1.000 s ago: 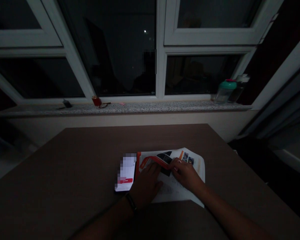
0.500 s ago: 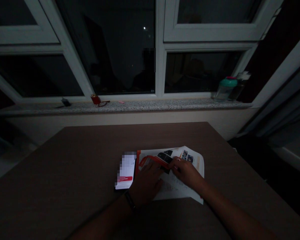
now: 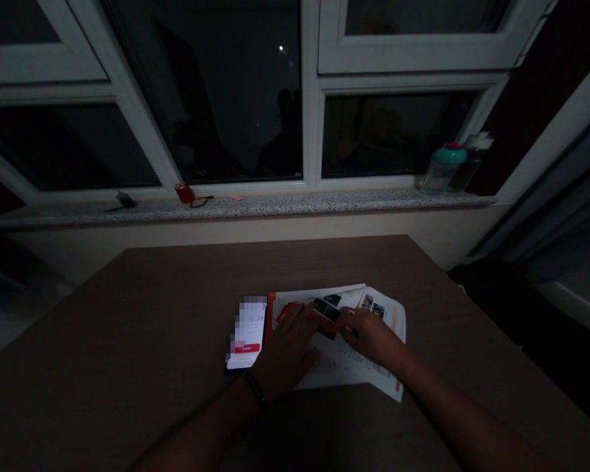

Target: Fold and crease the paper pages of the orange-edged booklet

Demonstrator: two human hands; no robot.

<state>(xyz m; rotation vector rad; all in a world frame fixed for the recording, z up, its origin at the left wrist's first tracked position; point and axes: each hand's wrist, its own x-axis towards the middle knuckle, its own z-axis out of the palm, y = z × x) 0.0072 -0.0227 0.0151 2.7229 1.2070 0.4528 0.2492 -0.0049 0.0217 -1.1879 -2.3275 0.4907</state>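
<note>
**Left hand [image 3: 288,351] and right hand [image 3: 368,337] on glossy leaflet [image 3: 347,360]**

Left hand lies palm down, fingers spread over the leaflet's red-orange printed band. Right hand is curled, fingertips [image 3: 347,316] down at a dark printed flap [image 3: 326,311]. Cannot tell whether it pinches the paper. Hands are apart but close, with the flap between them.

Leaflet: thin coated paper, several creased layers, not lying flat, with an angular lower-right corner. It sits right of centre, toward the near edge of the tabletop [image 3: 128,328], which is rectangular brown wood-grain laminate with a matte finish.

Smartphone [image 3: 248,334] lies just beside the leaflet's left edge, its lit screen pixelated. Black band [image 3: 255,391] wraps the left wrist.

Beyond the tabletop: speckled granite windowsill [image 3: 275,206] under a white window frame [image 3: 314,131]. On the sill are a clear bottle with a teal lid [image 3: 442,172], a dark bottle [image 3: 467,172] just behind it, a small red container [image 3: 184,193], thin-framed glasses [image 3: 201,201], a small dark object [image 3: 125,200] and a pink slip [image 3: 236,197].
</note>
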